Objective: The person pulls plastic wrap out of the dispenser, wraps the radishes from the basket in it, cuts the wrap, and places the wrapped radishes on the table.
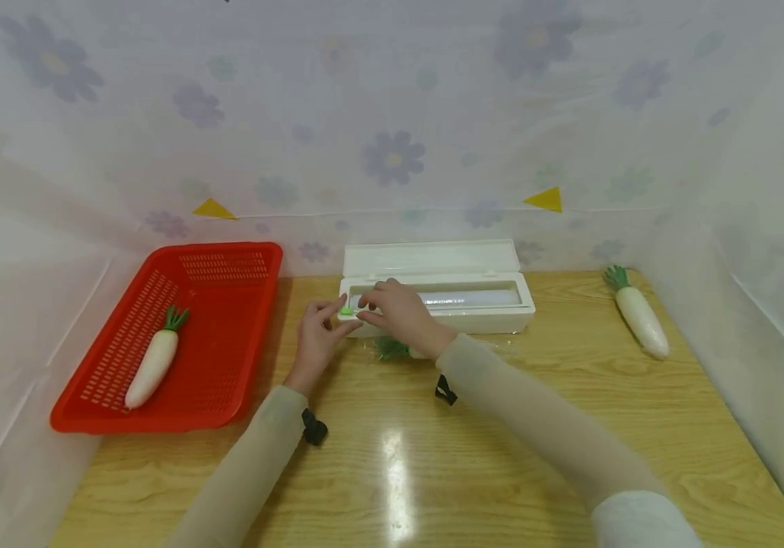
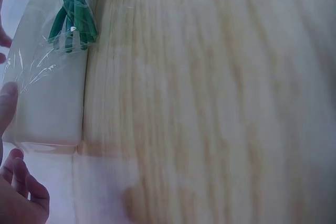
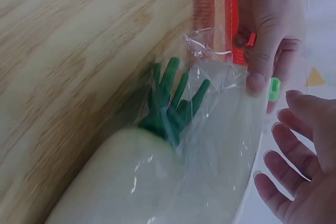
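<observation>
The left hand (image 1: 317, 335) has its thumb on the long white plastic box (image 1: 495, 323), by a little green slider (image 1: 346, 310); I can't tell if it grips. The right hand (image 1: 406, 310) is loose, fingers apart. A white radish with green leaves (image 3: 131, 161), under clear plastic film (image 3: 212, 51), lies on the tabletop (image 1: 358, 464) before the box.

We've got the head cam looking forward and down, far enough back for the whole basket (image 1: 159, 422) and the box (image 1: 488, 323). Wrist cams sit way closer: our left faces right along the box, our right faces left, and both catch the radish leaves (image 3: 168, 77).
</observation>
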`<state>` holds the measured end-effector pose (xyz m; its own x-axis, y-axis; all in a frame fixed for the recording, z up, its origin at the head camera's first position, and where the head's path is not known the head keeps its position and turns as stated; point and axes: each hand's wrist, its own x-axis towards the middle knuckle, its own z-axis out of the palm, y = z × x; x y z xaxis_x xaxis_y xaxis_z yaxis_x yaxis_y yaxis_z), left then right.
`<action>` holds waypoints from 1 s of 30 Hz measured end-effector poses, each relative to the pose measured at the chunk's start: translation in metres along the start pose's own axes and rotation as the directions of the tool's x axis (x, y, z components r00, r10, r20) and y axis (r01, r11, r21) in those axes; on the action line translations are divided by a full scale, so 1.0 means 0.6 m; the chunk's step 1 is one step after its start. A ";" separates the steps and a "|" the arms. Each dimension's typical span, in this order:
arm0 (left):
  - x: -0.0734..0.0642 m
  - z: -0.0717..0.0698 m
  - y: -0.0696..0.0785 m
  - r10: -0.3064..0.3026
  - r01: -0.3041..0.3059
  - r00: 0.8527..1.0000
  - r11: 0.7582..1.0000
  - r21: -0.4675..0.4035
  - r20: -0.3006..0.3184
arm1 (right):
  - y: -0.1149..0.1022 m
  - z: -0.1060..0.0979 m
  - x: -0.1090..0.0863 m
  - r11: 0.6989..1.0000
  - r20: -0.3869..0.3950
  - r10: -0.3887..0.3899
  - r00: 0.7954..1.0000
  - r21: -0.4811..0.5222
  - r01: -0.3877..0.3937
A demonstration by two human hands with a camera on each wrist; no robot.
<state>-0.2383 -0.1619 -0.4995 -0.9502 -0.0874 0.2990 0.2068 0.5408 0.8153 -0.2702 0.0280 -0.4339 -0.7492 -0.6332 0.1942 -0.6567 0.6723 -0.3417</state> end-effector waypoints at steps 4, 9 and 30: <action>-0.001 0.001 -0.002 -0.012 0.012 1.000 1.000 0.004 0.003 | -0.010 0.013 0.020 0.999 0.016 0.011 1.000 -0.031 -0.011; -0.002 0.001 -0.001 -0.004 0.004 1.000 1.000 0.004 0.005 | -0.014 0.023 0.033 0.999 0.015 0.003 1.000 -0.051 -0.003; 0.003 -0.002 -0.003 0.097 -0.095 0.995 0.994 0.055 -0.030 | -0.003 0.002 0.022 0.978 0.041 0.010 0.999 -0.210 -0.001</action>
<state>-0.2402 -0.1643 -0.5000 -0.9181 -0.0596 0.3917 0.2835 0.5920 0.7545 -0.2787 0.0180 -0.4320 -0.7518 -0.6416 0.1525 -0.6591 0.7387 -0.1415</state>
